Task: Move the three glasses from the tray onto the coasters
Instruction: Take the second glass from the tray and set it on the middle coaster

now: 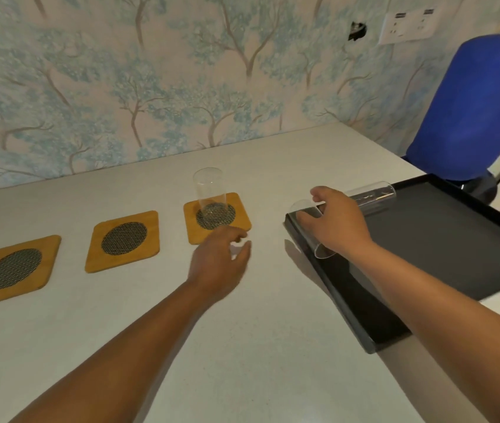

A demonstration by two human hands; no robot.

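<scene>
Three wooden coasters with dark mesh centres lie in a row on the white table: left (13, 270), middle (123, 239), right (216, 215). One clear glass (210, 190) stands upright on the right coaster. On the black tray (444, 239) a second glass (375, 196) lies on its side at the far edge. My right hand (337, 221) is closed around a third glass (306, 212), which lies tilted at the tray's left end. My left hand (221, 261) hovers just in front of the right coaster, fingers loosely curled, holding nothing.
A blue chair (471, 108) stands past the table's far right corner. A wallpapered wall (151, 87) runs along the table's back edge. The tray overhangs the table's right side.
</scene>
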